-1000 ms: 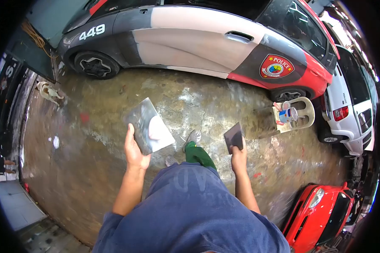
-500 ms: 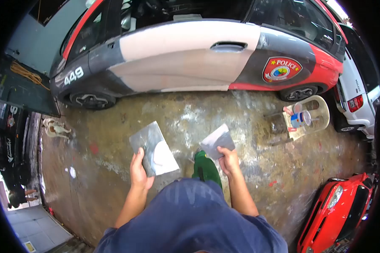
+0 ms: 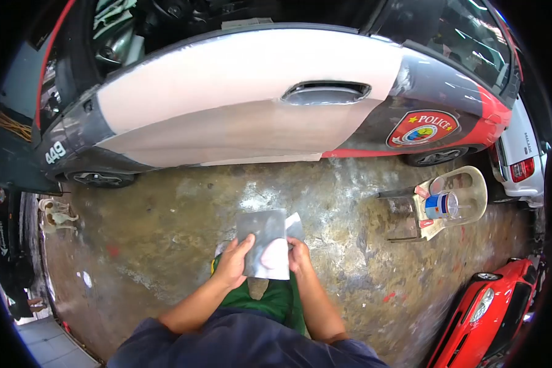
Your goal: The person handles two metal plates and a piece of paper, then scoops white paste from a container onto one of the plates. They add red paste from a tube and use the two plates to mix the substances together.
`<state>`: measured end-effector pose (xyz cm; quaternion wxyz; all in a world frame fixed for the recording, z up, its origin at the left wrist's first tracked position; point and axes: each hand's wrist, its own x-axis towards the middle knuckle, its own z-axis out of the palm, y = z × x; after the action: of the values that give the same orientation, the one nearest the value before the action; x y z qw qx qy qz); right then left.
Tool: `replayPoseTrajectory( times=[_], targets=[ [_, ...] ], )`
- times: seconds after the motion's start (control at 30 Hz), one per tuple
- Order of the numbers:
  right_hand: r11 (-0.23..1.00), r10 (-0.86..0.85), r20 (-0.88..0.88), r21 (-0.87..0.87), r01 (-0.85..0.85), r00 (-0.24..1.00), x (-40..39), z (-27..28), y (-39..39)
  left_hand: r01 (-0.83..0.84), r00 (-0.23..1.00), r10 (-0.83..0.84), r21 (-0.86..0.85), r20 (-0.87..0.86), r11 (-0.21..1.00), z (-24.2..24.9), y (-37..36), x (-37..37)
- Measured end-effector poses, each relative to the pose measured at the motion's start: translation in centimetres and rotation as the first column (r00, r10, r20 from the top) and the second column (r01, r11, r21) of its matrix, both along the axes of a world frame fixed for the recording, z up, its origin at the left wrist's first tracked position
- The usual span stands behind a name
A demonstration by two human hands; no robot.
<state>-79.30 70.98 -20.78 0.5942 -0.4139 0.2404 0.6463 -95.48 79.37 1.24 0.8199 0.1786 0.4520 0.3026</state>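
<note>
My left hand (image 3: 232,262) is closed on the left edge of a grey square mixing plate (image 3: 262,227), its thumb lying on top. A smooth pale pinkish smear of filler (image 3: 273,254) covers the plate's lower right part. Beside it, my right hand (image 3: 300,256) grips a smaller grey spreader plate (image 3: 294,227), mostly hidden behind the larger one. The two plates overlap in this view. Ahead stands a car whose door (image 3: 239,126) is coated in pale beige filler around the recessed handle (image 3: 326,92).
A cream plastic chair (image 3: 477,190) on the right carries a blue-and-white can (image 3: 437,206). Right of me is a red car (image 3: 494,313), with a white vehicle (image 3: 524,153) behind. A dog (image 3: 56,216) is on the floor at left.
The car door now appears nearer and larger. Both hands have come together from apart, bringing the spreader plate up against or behind the mixing plate.
</note>
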Motion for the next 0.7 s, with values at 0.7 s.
replayPoseTrajectory(
  times=[0.7],
  targets=[
    [0.929,-0.175,0.679,0.354,-0.109,0.713,2.6,-26.4,7.5,0.238,0.937,-0.265,0.141,0.228,0.961,-31.1,8.3,5.1]
  ],
)
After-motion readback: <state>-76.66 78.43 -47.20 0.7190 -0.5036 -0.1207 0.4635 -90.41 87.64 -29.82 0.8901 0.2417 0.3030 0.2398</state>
